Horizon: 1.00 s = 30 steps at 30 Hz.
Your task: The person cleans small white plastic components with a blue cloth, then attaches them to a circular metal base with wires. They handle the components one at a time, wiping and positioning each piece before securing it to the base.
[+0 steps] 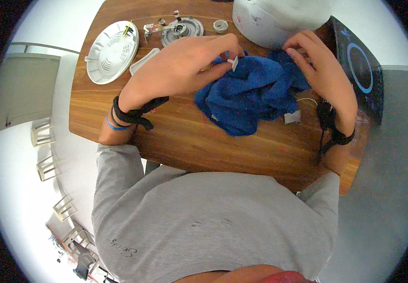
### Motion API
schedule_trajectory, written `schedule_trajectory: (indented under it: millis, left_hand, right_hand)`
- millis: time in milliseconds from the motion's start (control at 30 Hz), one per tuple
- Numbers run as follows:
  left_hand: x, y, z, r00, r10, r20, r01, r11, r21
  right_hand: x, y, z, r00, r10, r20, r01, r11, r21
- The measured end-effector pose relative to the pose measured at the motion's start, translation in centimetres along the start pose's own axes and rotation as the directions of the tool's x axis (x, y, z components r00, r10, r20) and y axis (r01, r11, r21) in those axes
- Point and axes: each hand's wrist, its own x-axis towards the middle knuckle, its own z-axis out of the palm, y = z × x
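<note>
A crumpled blue cloth [253,89] lies on the wooden table between my hands. My left hand [185,61] is closed at the cloth's left far side, pinching a small flat white piece [234,63] between thumb and fingers. Blue fabric also shows beside those fingers. At the far right edge of the cloth, my right hand [315,61] has its thumb and index finger drawn together on the fabric; its other fingers are curled. Just beyond that hand stands a large rounded white vessel [270,23].
An oval white plastic cover [112,52] sits at the far left. Near it are a round grey metal part [185,30] and a small white cap [220,26]. A black panel with a blue ring [360,66] stands at the right. A white tag [292,117] lies by the cloth.
</note>
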Motion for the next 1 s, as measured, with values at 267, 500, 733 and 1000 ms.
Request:
schedule_trajectory:
  millis: [267, 500, 733, 1000]
  left_hand:
    - [0.1, -0.3, 0.0, 0.996, 0.007, 0.091, -0.013, 0.998, 0.067]
    - [0.3, -0.8, -0.1, 1.0, -0.01, -0.014, 0.009, 0.999, -0.039]
    - [0.0, -0.6, -1.5, 0.988, -0.065, -0.142, 0.048, 0.992, -0.115]
    - [0.0, -0.9, -1.4, 0.968, -0.11, -0.227, 0.06, 0.975, -0.216]
  right_hand:
    - [-2.4, 2.9, -3.5, 0.853, 0.322, 0.411, -0.229, 0.938, -0.26]
    - [-0.2, -0.6, -3.3, 0.984, 0.171, -0.038, -0.174, 0.981, -0.086]
    - [1.3, -2.4, -1.2, 0.986, -0.122, -0.114, 0.092, 0.966, -0.241]
    - [4.6, -7.4, 2.3, 0.998, 0.038, -0.046, -0.03, 0.984, 0.173]
